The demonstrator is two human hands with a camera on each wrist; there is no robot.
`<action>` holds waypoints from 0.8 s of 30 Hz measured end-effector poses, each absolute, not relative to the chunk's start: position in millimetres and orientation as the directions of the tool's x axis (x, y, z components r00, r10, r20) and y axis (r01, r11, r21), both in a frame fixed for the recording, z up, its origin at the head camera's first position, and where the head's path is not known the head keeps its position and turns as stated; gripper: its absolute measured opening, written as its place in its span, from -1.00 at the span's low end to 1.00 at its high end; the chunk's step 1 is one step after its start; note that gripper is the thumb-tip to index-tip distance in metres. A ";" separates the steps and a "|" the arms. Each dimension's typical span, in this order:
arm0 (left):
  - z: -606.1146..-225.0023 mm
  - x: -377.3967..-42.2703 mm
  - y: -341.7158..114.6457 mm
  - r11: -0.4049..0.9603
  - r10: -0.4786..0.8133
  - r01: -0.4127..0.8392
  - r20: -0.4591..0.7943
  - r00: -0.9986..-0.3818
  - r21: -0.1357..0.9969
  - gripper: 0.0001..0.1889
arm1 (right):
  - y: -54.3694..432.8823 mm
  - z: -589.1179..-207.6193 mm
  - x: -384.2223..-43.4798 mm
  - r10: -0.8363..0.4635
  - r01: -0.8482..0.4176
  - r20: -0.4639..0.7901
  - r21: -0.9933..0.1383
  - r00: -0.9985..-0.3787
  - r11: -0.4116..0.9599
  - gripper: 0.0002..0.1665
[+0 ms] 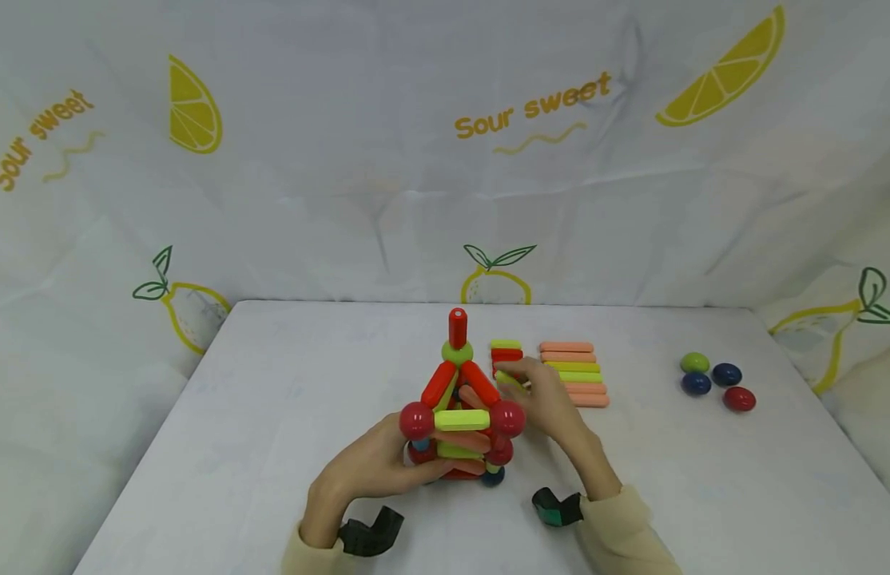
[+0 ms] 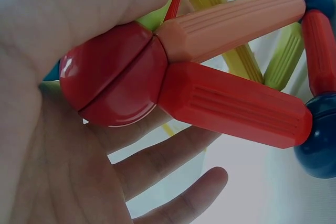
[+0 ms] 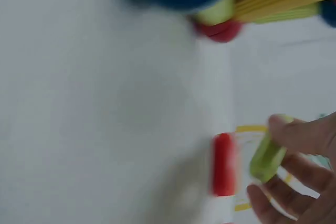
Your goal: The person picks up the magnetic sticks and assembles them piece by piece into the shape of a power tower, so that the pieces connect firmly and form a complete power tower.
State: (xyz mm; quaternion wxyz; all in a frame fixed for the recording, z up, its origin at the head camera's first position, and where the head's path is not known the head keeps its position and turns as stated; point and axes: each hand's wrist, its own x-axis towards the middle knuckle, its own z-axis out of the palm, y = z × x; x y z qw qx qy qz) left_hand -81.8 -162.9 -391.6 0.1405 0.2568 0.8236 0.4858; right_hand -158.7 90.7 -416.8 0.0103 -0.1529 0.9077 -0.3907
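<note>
A standing structure of magnetic rods and balls (image 1: 462,420) is in the middle of the head view, topped by an upright red rod (image 1: 457,328). My left hand (image 1: 373,463) holds its left side, the thumb across the lower front. In the left wrist view the thumb and fingers lie around a red ball (image 2: 115,74), which joins a red rod (image 2: 236,104) and an orange rod (image 2: 236,24). At the structure's right, my right hand (image 1: 551,399) pinches a short lime-green rod (image 3: 268,157) between thumb and fingers, raised off the table.
Behind the right hand lie short red rods (image 1: 506,354) and a short green rod (image 1: 506,343). A row of longer orange, yellow and green rods (image 1: 567,347) lies farther right. Loose balls, green (image 1: 694,362), blue (image 1: 726,374) and red (image 1: 739,398), sit at the table's right.
</note>
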 end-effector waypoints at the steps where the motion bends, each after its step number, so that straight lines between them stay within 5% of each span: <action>1: -391.4 -81.8 -162.8 0.397 0.559 0.283 0.015 -0.829 0.873 -0.47 | 92.4 -409.4 -155.8 -0.271 -0.289 0.152 -0.751 -0.950 0.593 -0.61; 6: -390.9 -81.6 -163.1 0.402 0.554 0.266 -0.002 -0.832 0.876 -0.45 | 97.8 -358.0 -129.8 -0.167 -0.394 0.360 -0.880 -0.918 0.265 -0.59; 12: -391.5 -81.7 -163.7 0.394 0.564 0.280 0.010 -0.826 0.875 -0.43 | 94.9 -323.7 -94.2 -0.214 -0.571 0.558 -0.821 -0.802 0.000 -0.55; 20: -392.7 -81.6 -163.5 0.391 0.567 0.282 0.013 -0.824 0.876 -0.44 | 93.5 -324.7 -84.5 -0.252 -0.623 0.606 -0.782 -0.755 -0.017 -0.50; 24: -392.1 -81.7 -162.3 0.390 0.565 0.271 0.003 -0.825 0.880 -0.44 | 98.2 -330.6 -91.7 -0.236 -0.617 0.595 -0.787 -0.768 0.021 -0.65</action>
